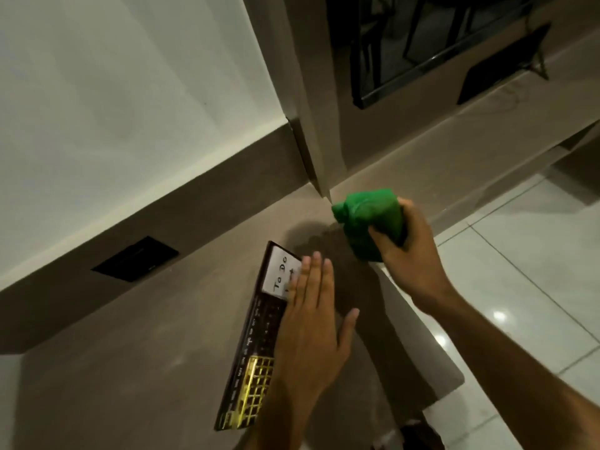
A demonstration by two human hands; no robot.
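A bunched green cloth is gripped by my right hand and sits against the brown counter near the corner of a vertical panel. A long dark planner board with a white "To Do" label and gold grid lies on the counter. My left hand rests flat on the board's right side, fingers straight, thumb spread out to the right.
A white wall rises behind the counter above a brown backsplash with a black socket plate. A brown vertical panel stands beyond the cloth, with a dark framed window behind. White tiled floor lies at right.
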